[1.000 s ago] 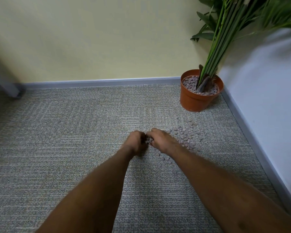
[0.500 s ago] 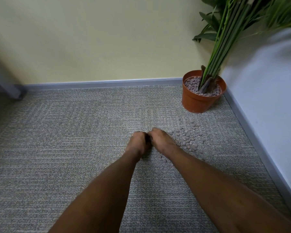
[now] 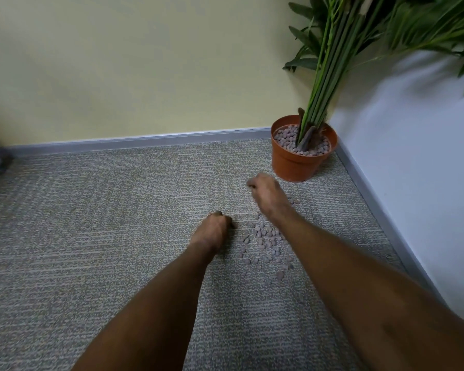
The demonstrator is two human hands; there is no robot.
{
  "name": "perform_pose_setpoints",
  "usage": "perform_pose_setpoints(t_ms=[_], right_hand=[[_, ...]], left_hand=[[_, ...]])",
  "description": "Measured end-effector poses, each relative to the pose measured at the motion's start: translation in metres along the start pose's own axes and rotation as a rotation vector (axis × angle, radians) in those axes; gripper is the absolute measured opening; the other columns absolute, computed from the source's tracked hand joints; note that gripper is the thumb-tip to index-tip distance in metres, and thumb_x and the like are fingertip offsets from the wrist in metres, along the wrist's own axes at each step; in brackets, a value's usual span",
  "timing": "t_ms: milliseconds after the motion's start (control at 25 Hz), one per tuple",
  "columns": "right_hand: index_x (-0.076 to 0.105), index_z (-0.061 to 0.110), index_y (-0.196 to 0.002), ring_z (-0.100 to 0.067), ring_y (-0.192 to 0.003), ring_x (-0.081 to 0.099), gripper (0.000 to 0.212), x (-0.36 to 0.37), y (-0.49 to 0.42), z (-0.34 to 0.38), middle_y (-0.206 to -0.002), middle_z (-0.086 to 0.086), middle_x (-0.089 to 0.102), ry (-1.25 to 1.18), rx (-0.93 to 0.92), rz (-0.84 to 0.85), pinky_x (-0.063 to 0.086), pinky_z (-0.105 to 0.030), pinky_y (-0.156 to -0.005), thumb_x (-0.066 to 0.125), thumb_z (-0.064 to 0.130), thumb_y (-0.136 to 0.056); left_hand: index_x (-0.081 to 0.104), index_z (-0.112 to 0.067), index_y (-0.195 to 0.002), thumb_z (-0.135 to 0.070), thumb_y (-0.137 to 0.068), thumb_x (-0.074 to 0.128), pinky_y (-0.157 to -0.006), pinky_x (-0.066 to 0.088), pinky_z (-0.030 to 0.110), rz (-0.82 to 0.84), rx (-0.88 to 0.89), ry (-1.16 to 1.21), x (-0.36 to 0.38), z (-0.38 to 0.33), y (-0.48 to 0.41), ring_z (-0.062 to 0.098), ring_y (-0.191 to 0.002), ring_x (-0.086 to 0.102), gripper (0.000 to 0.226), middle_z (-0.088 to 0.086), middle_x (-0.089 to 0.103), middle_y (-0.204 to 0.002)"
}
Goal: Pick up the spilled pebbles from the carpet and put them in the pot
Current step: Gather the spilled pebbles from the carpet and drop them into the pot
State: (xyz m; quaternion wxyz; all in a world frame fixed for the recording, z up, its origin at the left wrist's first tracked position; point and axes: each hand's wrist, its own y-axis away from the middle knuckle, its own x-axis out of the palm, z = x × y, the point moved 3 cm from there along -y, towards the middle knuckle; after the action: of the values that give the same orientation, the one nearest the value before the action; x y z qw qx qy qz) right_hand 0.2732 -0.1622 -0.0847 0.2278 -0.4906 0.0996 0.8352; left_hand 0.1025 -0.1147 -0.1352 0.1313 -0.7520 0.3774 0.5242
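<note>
Right hand has split from the left and moved toward the pot, fist closed, presumably on pebbles; contents hidden. Pot is ahead-right, near, upright, mouth up; right hand nearer. Left hand stays curled on carpet, hold unclear. Spilled pebbles lie between the forearms, patch running near-to-far.

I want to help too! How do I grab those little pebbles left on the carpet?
The spilled pebbles are small, round and lie loose and flat on the carpet, so come straight down from above, rake the thickest cluster together and pinch a handful.
</note>
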Motion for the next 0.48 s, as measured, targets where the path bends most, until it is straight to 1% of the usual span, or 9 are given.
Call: perform_pose_setpoints(t_ms=[40, 120, 200, 280, 360, 480], right_hand=[[0.071, 0.012, -0.127, -0.020, -0.104, 0.064, 0.028, -0.017, -0.009, -0.006, -0.129, -0.010, 0.064, -0.020, 0.006, -0.049, 0.055, -0.034, -0.099, 0.057, 0.005, -0.103], [0.071, 0.011, -0.127, -0.024, -0.114, 0.063, 0.026, -0.050, -0.024, -0.018, -0.133, -0.013, 0.064, -0.070, 0.043, -0.152, 0.052, -0.038, -0.107, 0.058, 0.009, -0.104], [0.070, 0.010, -0.129, -0.030, -0.123, 0.061, 0.028, -0.081, -0.037, -0.029, -0.139, -0.016, 0.061, -0.123, 0.109, -0.263, 0.048, -0.042, -0.112, 0.059, 0.014, -0.104], [0.068, 0.008, -0.134, -0.033, -0.133, 0.057, 0.031, -0.101, -0.046, -0.041, -0.146, -0.017, 0.057, -0.156, 0.170, -0.347, 0.044, -0.047, -0.116, 0.060, 0.013, -0.104], [0.065, 0.008, -0.138, -0.033, -0.139, 0.053, 0.034, -0.109, -0.054, -0.049, -0.150, -0.017, 0.055, -0.179, 0.193, -0.380, 0.042, -0.050, -0.119, 0.061, 0.010, -0.104], [0.065, 0.008, -0.139, -0.032, -0.137, 0.054, 0.036, -0.106, -0.065, -0.054, -0.148, -0.017, 0.057, -0.131, 0.149, -0.327, 0.041, -0.048, -0.118, 0.062, 0.008, -0.103]], left_hand=[[0.073, -0.023, -0.120, -0.013, -0.102, 0.055, -0.084, 0.057, 0.037, 0.012, 0.042, -0.040, 0.000, -0.001, 0.000, 0.026, -0.098, 0.065, 0.027, 0.008, 0.062, -0.113], [0.071, -0.026, -0.121, -0.008, -0.103, 0.052, -0.084, 0.058, 0.036, 0.027, 0.120, -0.113, 0.000, -0.003, -0.001, 0.025, -0.100, 0.064, 0.032, 0.008, 0.062, -0.112], [0.069, -0.028, -0.123, -0.008, -0.105, 0.048, -0.085, 0.059, 0.035, 0.023, 0.176, -0.168, 0.002, -0.004, -0.002, 0.024, -0.101, 0.062, 0.034, 0.007, 0.061, -0.113], [0.067, -0.026, -0.126, -0.011, -0.106, 0.047, -0.085, 0.058, 0.034, 0.024, 0.213, -0.201, 0.003, -0.004, -0.004, 0.022, -0.102, 0.061, 0.032, 0.006, 0.061, -0.115], [0.066, -0.023, -0.125, -0.012, -0.105, 0.049, -0.084, 0.056, 0.032, 0.030, 0.259, -0.244, 0.004, -0.004, -0.009, 0.021, -0.104, 0.060, 0.029, 0.006, 0.060, -0.116], [0.068, -0.018, -0.117, -0.014, -0.104, 0.051, -0.079, 0.048, 0.026, 0.024, 0.305, -0.279, 0.006, -0.006, -0.018, 0.020, -0.101, 0.059, 0.022, 0.006, 0.061, -0.115]])
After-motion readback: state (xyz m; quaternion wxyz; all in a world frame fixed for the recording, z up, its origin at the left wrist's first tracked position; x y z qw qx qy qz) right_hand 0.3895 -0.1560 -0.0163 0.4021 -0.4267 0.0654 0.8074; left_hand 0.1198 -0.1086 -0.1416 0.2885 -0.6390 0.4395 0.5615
